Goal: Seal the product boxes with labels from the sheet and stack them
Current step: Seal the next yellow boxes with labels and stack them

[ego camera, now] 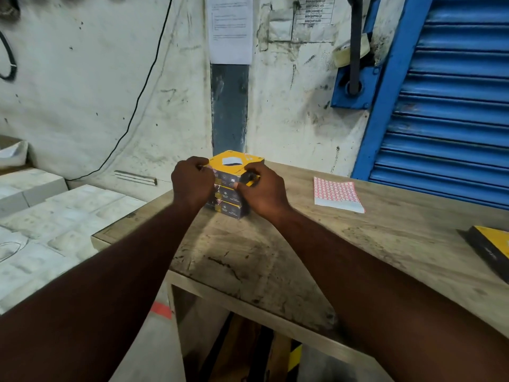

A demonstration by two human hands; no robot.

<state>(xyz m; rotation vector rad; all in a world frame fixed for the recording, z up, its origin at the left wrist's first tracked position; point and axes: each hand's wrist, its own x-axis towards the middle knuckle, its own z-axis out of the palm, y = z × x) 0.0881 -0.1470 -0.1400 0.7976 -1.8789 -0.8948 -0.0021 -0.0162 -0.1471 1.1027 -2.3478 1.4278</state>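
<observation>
**A:** From the head view, where do things stand?

**B:** Three yellow-and-dark product boxes form a stack (225, 201) at the far side of the wooden table (275, 257), close to the wall. Both hands are on the top box (234, 162). The left hand (192, 180) has its fingers curled onto the box's near left corner. The right hand (261, 188) has its fingers curled round the near right corner, with the thumb against the near face.

**A:** What could go wrong from here?

**B:** My main worry is the pile shifting. Both hands bear on the top box alone and nothing steadies the two below. An uneven sideways squeeze could slide it out of line or skew the whole stack.

**A:** And the seal itself?

**B:** I can't tell whether a label sits under the fingertips. Small pale spots show beside them, but they are too small to judge. If a label is being pressed over a flap edge, rubbing it down crooked would likely crease it or leave the flap loose.

**A:** Anything off to the side?

**B:** The label sheet (337, 195) lies flat to the right of the stack, well apart from it. A forearm swinging back over it could drag or curl it. Another box (493, 246) lies at the right edge of the frame and is partly cut off, so I can't say how close it is to the table's edge.
</observation>
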